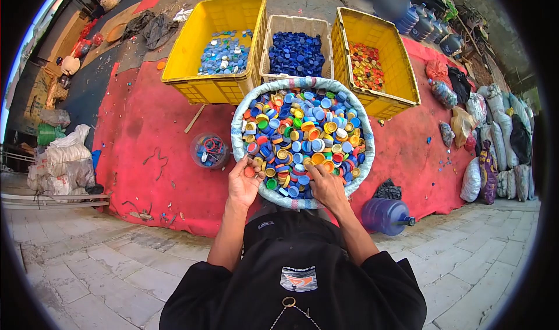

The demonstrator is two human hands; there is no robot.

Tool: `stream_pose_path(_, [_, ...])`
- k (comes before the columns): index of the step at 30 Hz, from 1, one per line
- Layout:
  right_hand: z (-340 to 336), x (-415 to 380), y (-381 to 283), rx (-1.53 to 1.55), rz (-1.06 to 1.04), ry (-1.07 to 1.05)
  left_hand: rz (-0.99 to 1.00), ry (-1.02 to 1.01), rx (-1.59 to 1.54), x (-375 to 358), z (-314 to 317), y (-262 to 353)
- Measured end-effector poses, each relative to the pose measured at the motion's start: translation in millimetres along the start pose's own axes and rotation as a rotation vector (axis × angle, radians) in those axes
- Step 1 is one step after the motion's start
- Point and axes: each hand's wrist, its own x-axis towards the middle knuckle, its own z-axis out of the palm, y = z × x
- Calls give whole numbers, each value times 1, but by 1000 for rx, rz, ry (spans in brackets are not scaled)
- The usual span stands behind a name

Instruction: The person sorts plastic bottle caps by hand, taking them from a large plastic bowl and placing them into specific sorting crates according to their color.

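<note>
A round woven basket [239,133] in front of me is full of mixed bottle caps [303,132] in blue, orange, yellow, red and green. My left hand [243,181] rests on the basket's near left rim, its fingers pinching a red cap [249,171]. My right hand [327,185] lies palm down on the caps at the near right edge, fingers among them; what it grips is hidden.
Behind the basket stand three crates: a yellow one [192,50] with light blue caps, a beige one [272,39] with dark blue caps, a yellow one [402,68] with red and orange caps. A small clear tub [209,151] sits left, a blue water jug [385,215] right, on a red mat [140,149].
</note>
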Motion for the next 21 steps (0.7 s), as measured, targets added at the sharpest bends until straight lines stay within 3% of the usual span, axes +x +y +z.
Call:
stream_pose_path(6, [17, 0, 6, 6, -101, 73, 119, 181, 303, -6, 5, -5])
stream_pose_path(10, [19, 1, 9, 7, -59, 47, 243, 254, 783, -5, 5, -14])
stream_pose_path(11, [19, 1, 11, 17, -56, 40, 371, 238, 1024, -3, 3, -16])
stream_pose_path(13, [12, 0, 9, 68, -60, 101, 636, 197, 1500, 0, -1, -21])
stream_pose_path(17, [5, 4, 9, 269, -93, 387, 738, 212, 1817, 6, -2, -26])
stream_pose_path(18, [-3, 3, 5, 341, 87, 309, 761, 215, 1831, 7, 2, -28])
stream_pose_path(21, [-4, 3, 0, 586, 390, 380, 795, 205, 1883, 12, 13, -29])
